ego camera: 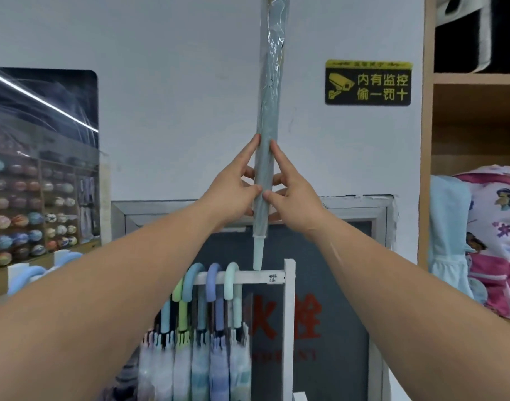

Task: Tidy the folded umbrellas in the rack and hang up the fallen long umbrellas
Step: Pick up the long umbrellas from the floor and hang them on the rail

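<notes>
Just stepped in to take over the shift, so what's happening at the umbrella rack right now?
A person is holding a long grey-green umbrella in a clear plastic sleeve upright with both hands, the left hand and the right hand pinching its lower part. Its pale tip points down, just above the white rail of the rack. Several long umbrellas already hang there by their curved handles, so this one is not hung yet.
</notes>
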Demonstrator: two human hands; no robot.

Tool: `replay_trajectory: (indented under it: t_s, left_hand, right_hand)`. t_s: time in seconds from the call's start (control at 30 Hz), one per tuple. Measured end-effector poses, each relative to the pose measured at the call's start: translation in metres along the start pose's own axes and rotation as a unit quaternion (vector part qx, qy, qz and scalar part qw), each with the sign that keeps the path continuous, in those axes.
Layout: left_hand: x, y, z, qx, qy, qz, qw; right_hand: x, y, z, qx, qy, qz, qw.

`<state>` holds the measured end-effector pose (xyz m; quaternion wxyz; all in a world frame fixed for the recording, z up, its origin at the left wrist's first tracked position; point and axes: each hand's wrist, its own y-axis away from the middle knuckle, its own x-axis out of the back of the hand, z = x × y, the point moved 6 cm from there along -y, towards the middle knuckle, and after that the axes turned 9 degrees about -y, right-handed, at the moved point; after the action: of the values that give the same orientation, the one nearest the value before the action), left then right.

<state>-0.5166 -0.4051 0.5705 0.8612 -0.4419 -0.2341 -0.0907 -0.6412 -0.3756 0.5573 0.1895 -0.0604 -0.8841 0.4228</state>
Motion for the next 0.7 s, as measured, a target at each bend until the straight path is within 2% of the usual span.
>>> replay_trajectory:
  t_s: [0.2,0.43,0.7]
  left_hand:
    - [0.002,-0.019,-0.008,-0.006,0.012,0.026,1.0]
    - [-0.018,-0.018,-0.029,-0.01,-0.03,0.022,0.999]
    - [-0.053,0.004,-0.069,0.027,0.025,-0.005,0.999]
  right_hand:
    - [-0.001,-0.024,0.006,0.001,0.028,0.009,1.0]
    - [-0.007,-0.017,0.036,-0.004,0.038,0.012,0.999]
    - [-0.012,0.006,0.083,-0.032,0.034,-0.016,0.999]
